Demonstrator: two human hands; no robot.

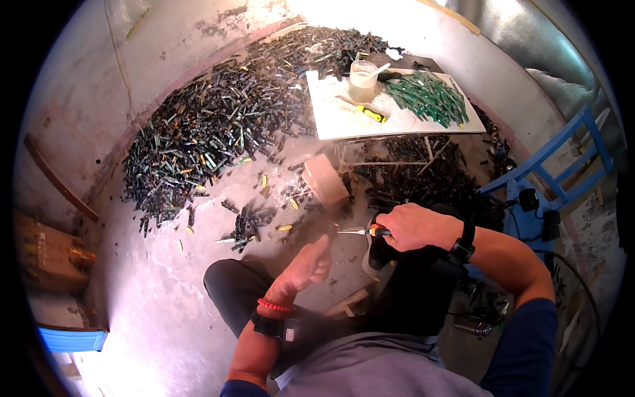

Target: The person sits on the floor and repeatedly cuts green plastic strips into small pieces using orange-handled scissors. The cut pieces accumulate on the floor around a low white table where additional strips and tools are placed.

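On your L, pale grey concrete floor (149, 264) runs from a wide heap of thin dark strips (198, 142) to your knee. L hand (307, 264): fingers curled, can't tell how tight or what's in it. Nr its fingertips, the steel-shafted, orange-and-black-handled screwdriver (375, 231) sits gripped in your R hand (418, 228). Beyond: white rectangular board (397, 130), nr edge facing you. Far R: blue slatted chair (552, 178).

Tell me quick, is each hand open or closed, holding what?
Left hand: closed; can't tell whether it holds anything.
Right hand: closed, holding an orange-and-black-handled screwdriver.
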